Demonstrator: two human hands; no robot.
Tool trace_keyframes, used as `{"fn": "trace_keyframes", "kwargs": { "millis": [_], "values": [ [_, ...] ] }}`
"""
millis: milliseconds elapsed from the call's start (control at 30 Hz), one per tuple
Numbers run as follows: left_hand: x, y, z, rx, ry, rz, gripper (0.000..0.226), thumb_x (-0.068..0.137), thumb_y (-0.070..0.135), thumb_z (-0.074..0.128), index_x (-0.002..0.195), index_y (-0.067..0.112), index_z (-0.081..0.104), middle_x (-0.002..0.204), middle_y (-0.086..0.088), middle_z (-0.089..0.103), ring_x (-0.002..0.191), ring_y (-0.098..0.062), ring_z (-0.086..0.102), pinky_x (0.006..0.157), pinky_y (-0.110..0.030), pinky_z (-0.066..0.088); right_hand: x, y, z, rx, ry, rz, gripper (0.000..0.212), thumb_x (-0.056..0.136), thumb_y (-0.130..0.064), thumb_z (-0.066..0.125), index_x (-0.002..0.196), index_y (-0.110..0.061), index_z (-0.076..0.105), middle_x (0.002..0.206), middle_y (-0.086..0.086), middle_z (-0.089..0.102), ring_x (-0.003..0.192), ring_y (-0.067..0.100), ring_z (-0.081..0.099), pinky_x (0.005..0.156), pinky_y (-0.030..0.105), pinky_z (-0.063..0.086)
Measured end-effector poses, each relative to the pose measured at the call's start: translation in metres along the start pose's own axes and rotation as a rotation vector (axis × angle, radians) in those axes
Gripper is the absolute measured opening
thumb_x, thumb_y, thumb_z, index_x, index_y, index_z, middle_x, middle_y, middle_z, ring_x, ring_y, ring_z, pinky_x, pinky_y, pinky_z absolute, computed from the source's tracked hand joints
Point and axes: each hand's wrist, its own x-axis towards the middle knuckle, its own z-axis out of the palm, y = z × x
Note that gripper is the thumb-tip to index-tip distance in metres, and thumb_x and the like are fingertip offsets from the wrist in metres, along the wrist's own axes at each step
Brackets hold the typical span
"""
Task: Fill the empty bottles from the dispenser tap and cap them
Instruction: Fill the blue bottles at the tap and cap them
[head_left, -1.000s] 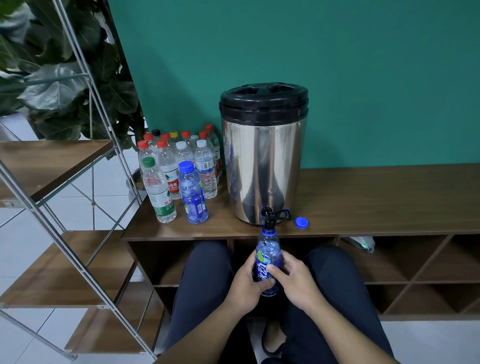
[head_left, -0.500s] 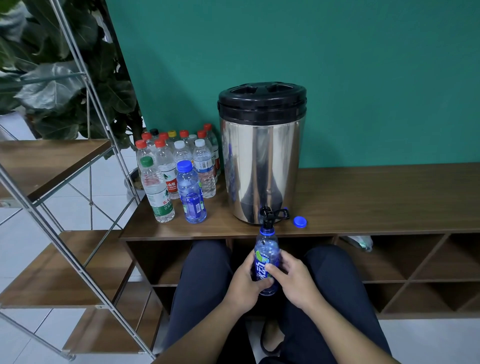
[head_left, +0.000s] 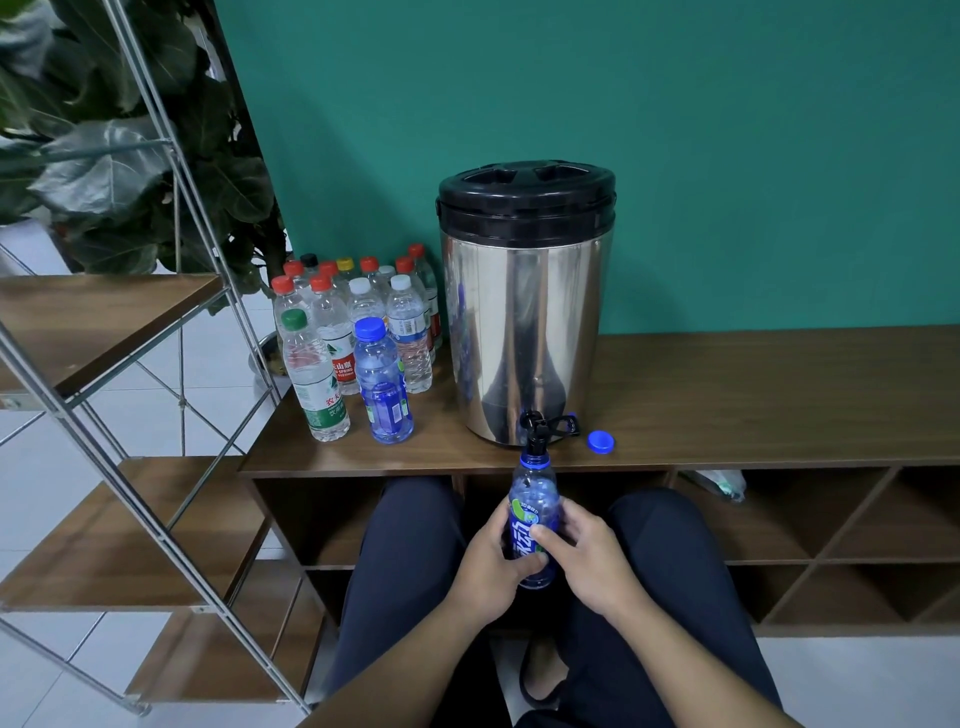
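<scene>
Closest in, your knees are up against the front of the desk (head_left: 779, 415), and right between them both hands are wrapped around the blue bottle (head_left: 532, 499). Your left hand (head_left: 488, 566) grips it from the left with the thumb laid across the label, and your right hand (head_left: 587, 556) grips it from the right, fingers (head_left: 540, 534) curled onto the front of the label, so both sets of fingers are closed around that bottle. It's upright, uncapped, held just below the desk edge with its open neck right under the black tap (head_left: 537, 428). You can't really tell from here if any water is running. Its loose blue cap (head_left: 600, 441) sits on the desk just to the right of the tap lever. Behind the tap stands the steel dispenser (head_left: 524, 322) with its black lid (head_left: 527, 200), near the front edge of the desk. Off to the left of it there's a cluster of capped bottles (head_left: 358, 312), with a blue-capped bottle (head_left: 383, 387) and a green-capped bottle (head_left: 311, 379) out front, the rest packed behind with red, white, yellow and black caps. Farther left is a metal-framed shelf (head_left: 104, 332) with a big leafy plant (head_left: 130, 156) behind it, and a teal wall (head_left: 675, 130) at the back.
</scene>
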Motion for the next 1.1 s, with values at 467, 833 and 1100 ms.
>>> {"fn": "trace_keyframes", "kwargs": {
  "millis": [467,833,1100],
  "values": [
    [0.0001,-0.0002,0.0004,-0.006,-0.005,-0.005,0.078,0.093,-0.008,0.079,0.157,0.028,0.055,0.139,0.004,0.076,0.131,-0.016,0.071,0.117,-0.037,0.054,0.0010,0.0018,0.0000,-0.003,0.003,0.014,0.034,0.105,-0.009,0.076,0.134,-0.025,0.074,0.124,-0.003,0.083,0.119,0.018,0.078,0.111,0.051,0.059],
    [-0.0007,0.0010,0.0010,-0.019,0.006,0.000,0.076,0.092,-0.011,0.077,0.155,0.025,0.056,0.136,0.001,0.077,0.128,-0.018,0.073,0.113,-0.033,0.055,0.0013,0.0026,-0.0001,-0.008,-0.001,0.006,0.035,0.105,-0.009,0.076,0.136,-0.025,0.074,0.126,-0.003,0.082,0.121,0.018,0.078,0.111,0.049,0.059],
    [0.0015,-0.0017,0.0014,0.016,0.011,-0.002,0.081,0.090,-0.009,0.079,0.157,0.030,0.055,0.138,0.003,0.076,0.130,-0.018,0.072,0.118,-0.041,0.054,0.0012,0.0019,0.0002,-0.009,0.010,0.016,0.034,0.104,-0.006,0.075,0.134,-0.022,0.074,0.122,-0.002,0.083,0.117,0.018,0.079,0.110,0.049,0.060]
  ]
}}
